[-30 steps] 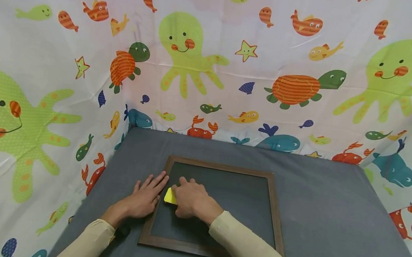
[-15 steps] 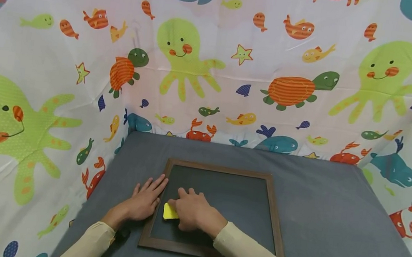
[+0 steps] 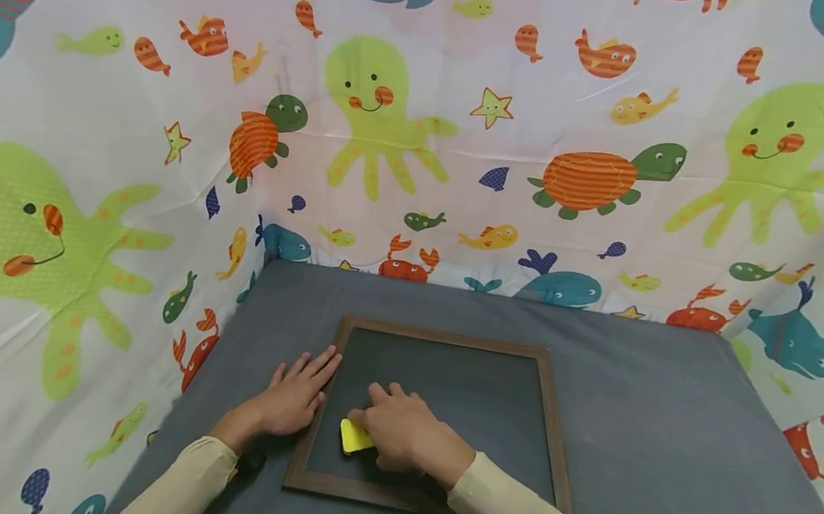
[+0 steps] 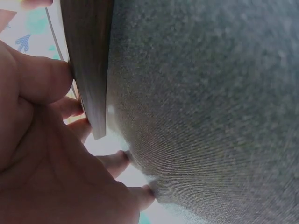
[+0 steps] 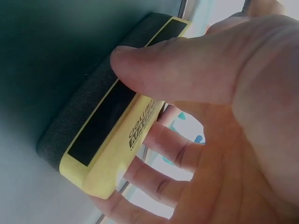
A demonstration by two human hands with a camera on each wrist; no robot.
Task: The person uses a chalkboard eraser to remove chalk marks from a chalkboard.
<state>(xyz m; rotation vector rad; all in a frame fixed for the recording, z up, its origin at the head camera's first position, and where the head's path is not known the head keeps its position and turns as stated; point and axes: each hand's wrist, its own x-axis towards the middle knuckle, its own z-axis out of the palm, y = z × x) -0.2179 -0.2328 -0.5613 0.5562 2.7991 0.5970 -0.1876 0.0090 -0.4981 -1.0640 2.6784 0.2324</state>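
A small blackboard [image 3: 458, 396] in a brown wooden frame [image 3: 449, 338] lies on the grey cloth. My right hand [image 3: 405, 430] grips a yellow eraser [image 3: 355, 436] on the lower left part of the board. In the right wrist view the thumb [image 5: 154, 70] lies along one side of the eraser [image 5: 126, 135], with fingers on the other, and its dark felt meets the board. My left hand [image 3: 289, 397] rests with spread, straight fingers at the frame's left edge. In the left wrist view its fingertips touch the frame [image 4: 91, 65] and the cloth.
Grey cloth [image 3: 663, 451] covers the table around the board. A white curtain [image 3: 422, 158] printed with sea animals rises at the back and both sides. A small dark object [image 3: 250, 462], partly hidden, sits by the left wrist.
The right hand has moved the eraser from higher on the board's left side down toward the near edge, then slightly right. The left hand stays at the frame.
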